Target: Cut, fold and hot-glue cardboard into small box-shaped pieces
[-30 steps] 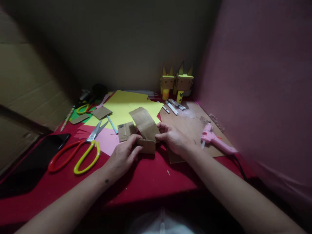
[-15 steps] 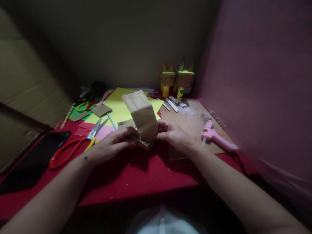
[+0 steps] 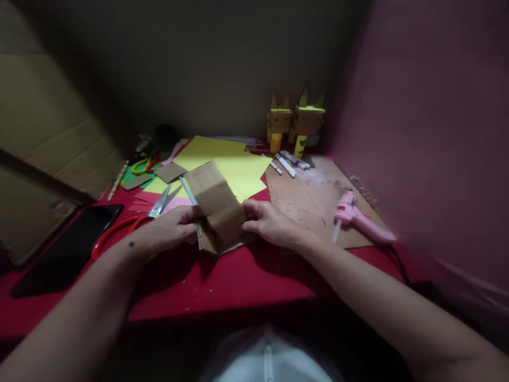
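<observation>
A folded piece of brown cardboard (image 3: 217,199), shaped like a partly open box, is held above the front of the red-covered table (image 3: 238,284). My left hand (image 3: 170,228) pinches its left side, with the fingertips partly behind the board. On the opposite side, my right hand (image 3: 268,222) grips the edge between thumb and fingers. Red-handled scissors (image 3: 159,204) lie with blades apart beside my left hand, which hides part of their handles. Yellow paper sheets (image 3: 226,154) spread out behind the cardboard.
A pink glue gun (image 3: 353,215) rests on a brown board (image 3: 306,196) at right. White markers (image 3: 286,164) lie near two cardboard figures with pointed ears (image 3: 294,122). At left are a black phone (image 3: 71,249), a second pair of scissors (image 3: 141,167) and small cardboard pieces (image 3: 170,171).
The cardboard has turned and tipped lower to the left, its upright flap now lying flatter. Both hands moved slightly left with it and keep their hold. The view has shifted a little.
</observation>
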Demonstrator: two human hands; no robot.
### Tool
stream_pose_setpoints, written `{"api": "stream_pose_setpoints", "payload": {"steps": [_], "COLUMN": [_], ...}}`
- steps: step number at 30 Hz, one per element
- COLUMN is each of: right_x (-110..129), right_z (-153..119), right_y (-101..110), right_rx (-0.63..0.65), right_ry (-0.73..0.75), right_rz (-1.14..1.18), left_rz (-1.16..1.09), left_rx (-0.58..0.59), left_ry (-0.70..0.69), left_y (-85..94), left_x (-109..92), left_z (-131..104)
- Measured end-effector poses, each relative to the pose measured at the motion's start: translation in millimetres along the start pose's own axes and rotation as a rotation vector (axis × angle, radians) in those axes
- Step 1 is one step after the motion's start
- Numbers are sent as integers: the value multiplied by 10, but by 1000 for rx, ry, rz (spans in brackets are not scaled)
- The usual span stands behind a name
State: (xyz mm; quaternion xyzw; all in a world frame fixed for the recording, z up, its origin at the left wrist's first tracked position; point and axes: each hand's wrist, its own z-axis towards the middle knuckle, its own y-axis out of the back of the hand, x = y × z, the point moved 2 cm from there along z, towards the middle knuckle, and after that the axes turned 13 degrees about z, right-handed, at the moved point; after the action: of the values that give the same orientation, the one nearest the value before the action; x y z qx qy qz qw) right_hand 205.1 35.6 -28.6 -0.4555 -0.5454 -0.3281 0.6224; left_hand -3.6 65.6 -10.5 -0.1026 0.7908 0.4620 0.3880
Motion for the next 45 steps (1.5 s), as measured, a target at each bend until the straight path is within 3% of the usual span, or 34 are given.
{"api": "stream_pose_setpoints", "payload": {"steps": [3, 6, 7, 9, 12, 16, 28, 35, 45], "right_x": [-100, -151, -158, -164, -156, -120, -79, -78, -88], "right_z": [21, 1, -11, -37, -68, -84, -120, -164, -158], "right_y": [13, 21, 21, 15, -2, -10, -20, -17, -8], "right_rx": [20, 27, 22, 19, 35, 67, 129, 109, 134], "right_ry": [-10, -1, 7, 28, 64, 129, 191, 294, 300], "right_rz": [15, 108, 138, 181, 185, 87, -291, -335, -382], "left_rz": [20, 65, 67, 101, 340, 568, 603, 602, 556], "left_rx": [-55, -279, -300, -226, -64, -119, -178, -224, -277], "left_ry": [-20, -136, -194, -296, -379, -434, -548, -528, -490], "left_y": [19, 97, 109, 86, -42, -186, -203, -248, -303], "left_x": [-16, -52, -63, -77, -84, -107, -75, -123, -163], "left_z": [14, -79, -130, -231, -324, -305, -238, -249, -234]}}
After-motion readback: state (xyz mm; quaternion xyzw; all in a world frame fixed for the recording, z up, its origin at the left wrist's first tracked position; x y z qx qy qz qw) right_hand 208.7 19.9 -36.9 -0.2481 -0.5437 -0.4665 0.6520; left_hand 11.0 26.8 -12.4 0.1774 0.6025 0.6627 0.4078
